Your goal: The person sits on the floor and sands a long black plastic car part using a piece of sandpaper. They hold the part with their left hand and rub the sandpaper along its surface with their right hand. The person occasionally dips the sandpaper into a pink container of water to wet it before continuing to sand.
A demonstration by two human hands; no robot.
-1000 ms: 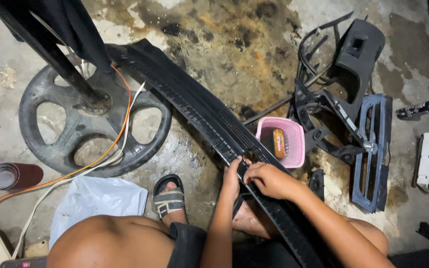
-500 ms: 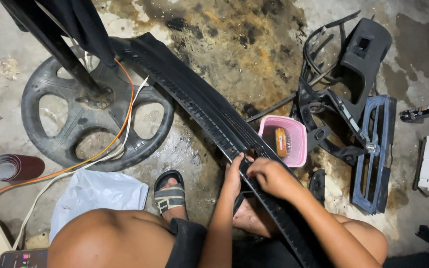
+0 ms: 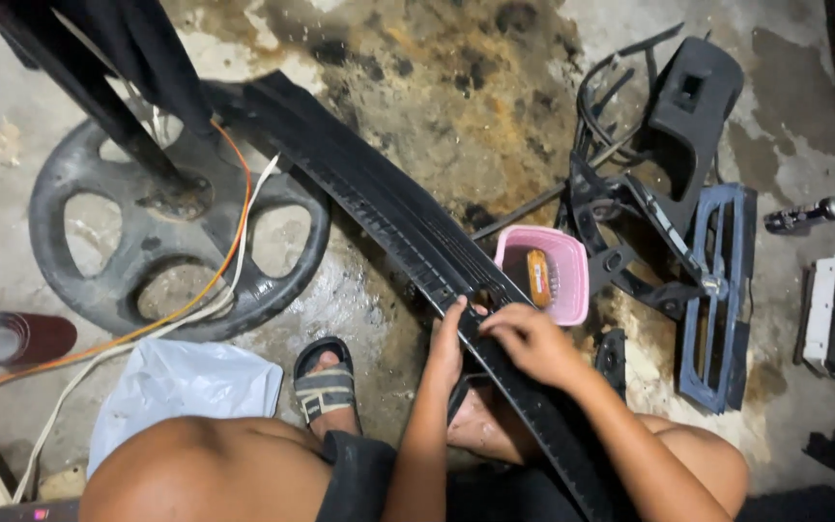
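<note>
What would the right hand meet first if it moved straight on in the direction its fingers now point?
The right hand points left across the long black trim panel that it touches; straight on, it would probably meet the left hand gripping the panel's other edge.

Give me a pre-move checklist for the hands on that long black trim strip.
1. Left hand on the long black trim strip: ok, fingers lie on its edge.
2. Right hand on the strip: ok, it rests on top.
3. Strip supported: ok, far end lies on the floor, near end over the lap.
4. Pink tray close by: ok, just beyond the right hand.
5. What the fingertips pinch: cannot tell.
</note>
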